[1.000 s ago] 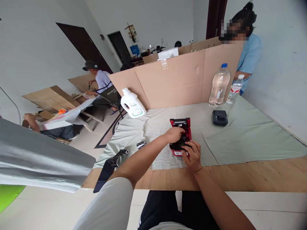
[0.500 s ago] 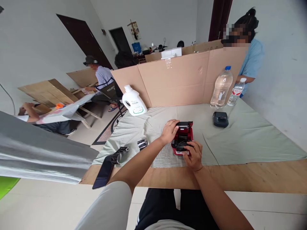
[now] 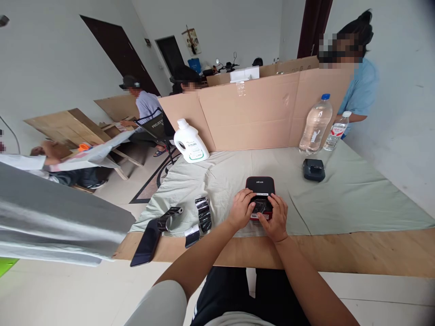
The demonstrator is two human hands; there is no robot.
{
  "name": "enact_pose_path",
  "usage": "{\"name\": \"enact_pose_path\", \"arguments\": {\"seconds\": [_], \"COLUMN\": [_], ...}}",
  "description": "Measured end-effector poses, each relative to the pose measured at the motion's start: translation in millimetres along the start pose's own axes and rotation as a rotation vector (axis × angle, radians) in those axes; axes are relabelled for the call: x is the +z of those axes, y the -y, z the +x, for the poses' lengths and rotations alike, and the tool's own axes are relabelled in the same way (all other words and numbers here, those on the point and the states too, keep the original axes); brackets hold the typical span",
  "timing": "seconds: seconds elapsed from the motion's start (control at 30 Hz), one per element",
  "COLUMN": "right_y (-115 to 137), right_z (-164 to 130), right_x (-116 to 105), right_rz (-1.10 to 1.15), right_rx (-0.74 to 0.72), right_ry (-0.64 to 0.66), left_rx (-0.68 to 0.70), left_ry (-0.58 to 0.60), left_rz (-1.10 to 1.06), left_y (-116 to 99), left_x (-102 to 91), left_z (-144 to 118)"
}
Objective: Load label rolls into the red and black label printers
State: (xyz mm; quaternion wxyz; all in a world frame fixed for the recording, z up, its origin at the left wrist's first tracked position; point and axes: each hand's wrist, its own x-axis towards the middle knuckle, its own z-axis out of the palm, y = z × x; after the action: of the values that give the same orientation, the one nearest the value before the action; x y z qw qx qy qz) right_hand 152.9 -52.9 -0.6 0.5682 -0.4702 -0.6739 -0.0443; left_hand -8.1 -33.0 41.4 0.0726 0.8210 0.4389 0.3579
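Note:
A small red and black printer (image 3: 260,184) sits on the cloth near the table's front edge, its black lid down. On its left side rests my left hand (image 3: 242,209), fingers curled over the lid's edge. My right hand (image 3: 277,217) grips the right side, with the thumb at the front near a white label. Dark, shiny material shows in the front part between my hands. To the left lie a strip of black labels (image 3: 204,215) and a partly unrolled black label roll (image 3: 166,219). A dark phone (image 3: 146,244) lies beside that roll.
A white jug (image 3: 190,142) stands at the back left, before a cardboard screen (image 3: 251,117). At the right are a large water bottle (image 3: 316,124), a smaller bottle (image 3: 337,131) and a black device (image 3: 313,170). Other people sit beyond the table.
The printer's lid has swung down and closed. My left hand has moved down toward me, from the raised lid to the printer's left side. More of the black label strip is visible.

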Motion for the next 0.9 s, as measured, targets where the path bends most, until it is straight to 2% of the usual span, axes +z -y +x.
{"name": "enact_pose_path", "arguments": {"seconds": [0.2, 0.37, 0.47, 0.53, 0.63, 0.73, 0.8, 0.9], "right_y": [0, 1, 0, -2, -4, -1, 5, 14], "right_z": [2, 6, 4, -1, -12, -16, -9, 17], "right_x": [1, -3, -3, -2, -1, -1, 1, 17], "right_rz": [-0.074, -0.128, -0.079, -0.028, 0.053, 0.255, 0.383, 0.470], "right_rx": [-0.002, 0.026, 0.037, 0.074, 0.262, 0.479, 0.565, 0.577], "right_ry": [0.004, 0.001, 0.045, 0.070, 0.077, 0.167, 0.239, 0.292], "left_rx": [-0.047, -0.091, -0.120, -0.200, -0.501, -0.778, -0.827, -0.809], "left_ry": [-0.095, -0.078, -0.073, -0.128, -0.224, -0.155, -0.118, -0.201], "left_rz": [-0.003, 0.009, -0.072, -0.181, -0.487, -0.964, -1.195, -1.276], "left_y": [-3, -4, -4, -3, -1, 1, 5, 23], "left_x": [8.1, 7.8, 7.8, 10.5, 18.9, 27.2, 28.1, 18.2], "left_z": [-1, -1, -3, -4, -6, -6, -3, 8]}}
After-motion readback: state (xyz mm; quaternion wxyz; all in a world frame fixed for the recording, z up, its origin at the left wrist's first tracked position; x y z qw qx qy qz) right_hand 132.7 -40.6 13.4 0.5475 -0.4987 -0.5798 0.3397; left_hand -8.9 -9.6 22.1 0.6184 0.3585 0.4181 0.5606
